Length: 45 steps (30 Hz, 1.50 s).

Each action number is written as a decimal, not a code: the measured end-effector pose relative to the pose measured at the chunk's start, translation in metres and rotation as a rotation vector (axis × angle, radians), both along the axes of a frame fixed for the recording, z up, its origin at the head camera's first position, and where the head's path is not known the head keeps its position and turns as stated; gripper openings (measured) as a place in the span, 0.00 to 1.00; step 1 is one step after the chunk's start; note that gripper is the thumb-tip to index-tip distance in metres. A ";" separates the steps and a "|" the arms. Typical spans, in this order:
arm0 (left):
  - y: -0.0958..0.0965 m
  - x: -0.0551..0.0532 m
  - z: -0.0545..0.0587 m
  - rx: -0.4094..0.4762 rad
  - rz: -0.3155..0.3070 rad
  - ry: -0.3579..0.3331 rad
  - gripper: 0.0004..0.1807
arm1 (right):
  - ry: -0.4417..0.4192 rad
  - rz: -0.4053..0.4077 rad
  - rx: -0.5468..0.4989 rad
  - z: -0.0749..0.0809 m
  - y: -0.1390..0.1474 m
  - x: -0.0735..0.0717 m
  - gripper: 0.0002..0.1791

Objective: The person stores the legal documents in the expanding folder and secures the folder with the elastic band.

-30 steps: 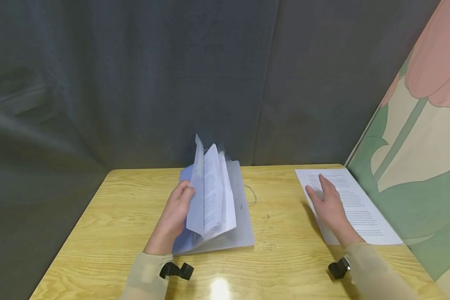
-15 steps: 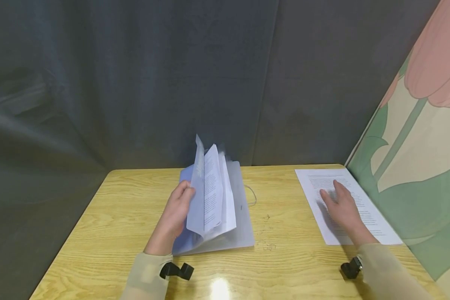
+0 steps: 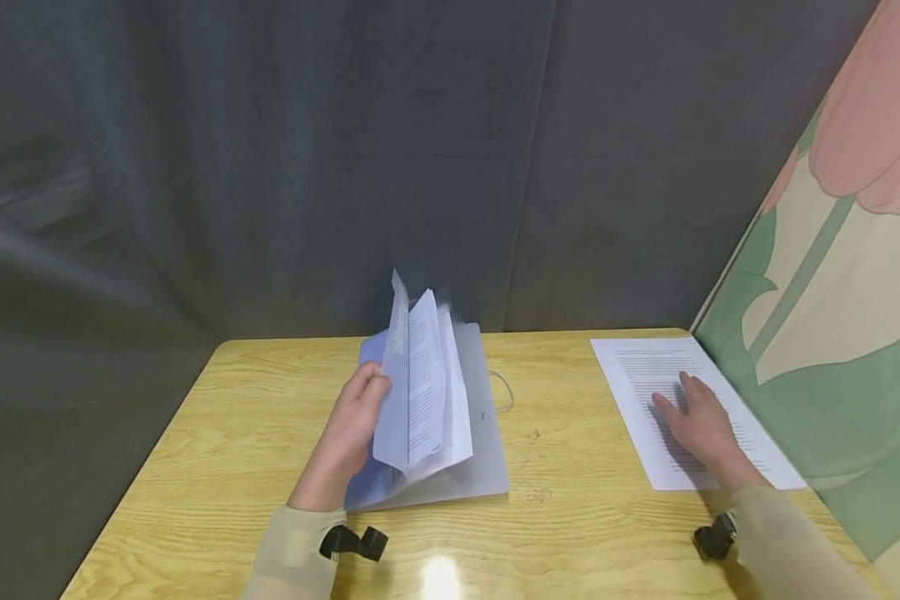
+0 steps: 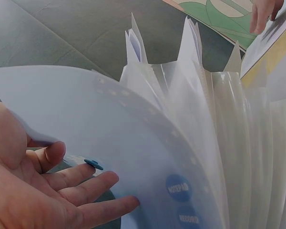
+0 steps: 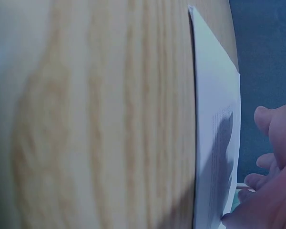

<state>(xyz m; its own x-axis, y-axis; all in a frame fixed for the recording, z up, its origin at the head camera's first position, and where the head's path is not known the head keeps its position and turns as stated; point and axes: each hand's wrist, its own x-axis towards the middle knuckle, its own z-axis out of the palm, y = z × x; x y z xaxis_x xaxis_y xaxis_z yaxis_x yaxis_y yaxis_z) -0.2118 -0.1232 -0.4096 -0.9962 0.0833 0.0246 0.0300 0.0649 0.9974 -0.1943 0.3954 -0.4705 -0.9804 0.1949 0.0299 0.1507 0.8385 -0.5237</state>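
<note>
A translucent expanding file with a blue back section stands partly fanned on the table, printed sheets tucked in its pockets. My left hand pinches its raised cover at the left edge. The left wrist view shows the fingers against that cover, near a small blue button, with several clear pockets beyond. Over a printed paper stack at the right, my right hand has its fingers extended and thumb apart. Whether it touches the paper, I cannot tell.
An elastic cord loop lies right of the file. The wooden table ends at a dark curtain behind and a floral panel on the right. Black cameras sit on both wrists.
My right hand has moved to the right and slightly nearer me, from the paper's left edge to over its middle. The left hand and the expanding file have stayed put.
</note>
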 end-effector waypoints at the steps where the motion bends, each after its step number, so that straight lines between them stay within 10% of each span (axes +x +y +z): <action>1: 0.000 0.000 0.000 -0.003 -0.001 -0.003 0.08 | 0.000 0.002 0.009 0.000 0.000 0.000 0.47; 27: 0.000 0.001 0.001 0.002 -0.014 -0.005 0.08 | -0.010 0.018 0.026 -0.012 -0.020 -0.004 0.49; 45: -0.001 0.000 0.001 0.009 0.001 0.006 0.08 | 0.009 -0.158 0.034 0.003 0.015 0.010 0.48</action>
